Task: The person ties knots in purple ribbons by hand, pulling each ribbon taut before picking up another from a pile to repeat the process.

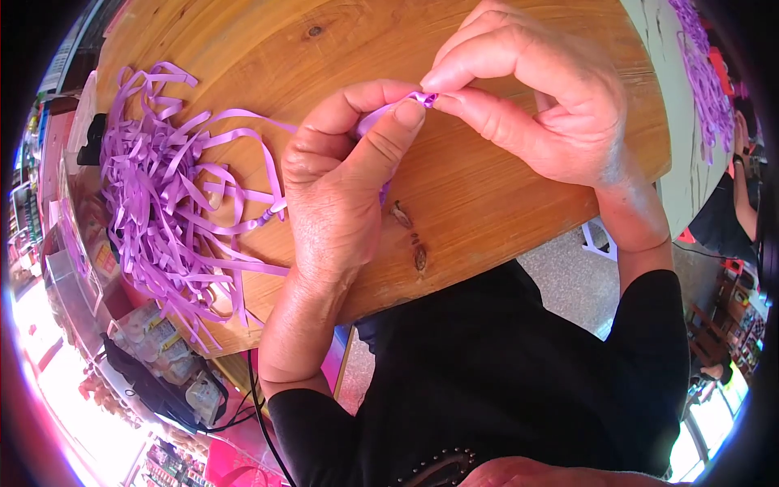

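Note:
My left hand (334,191) pinches a shiny purple ribbon (372,122) between thumb and forefinger, above the wooden table. A small twisted or knotted bit of it sticks out past the thumb tip. At that bit, the thumb and forefinger of my right hand (560,101) are pressed together on the ribbon; its other fingers are curled in. More of the ribbon hangs below my left palm, partly hidden. To the left lies a tangled heap of purple ribbons (154,183), with several strands running across toward my left hand and wrist.
The wooden table (519,219) has a curved edge facing me. A white surface (677,183) with another purple ribbon bunch (704,73) lies at the far right. Plastic containers and packages (154,341) stand beyond the left edge, with a black cable (258,406) below. Another person's arm (742,195) shows at far right.

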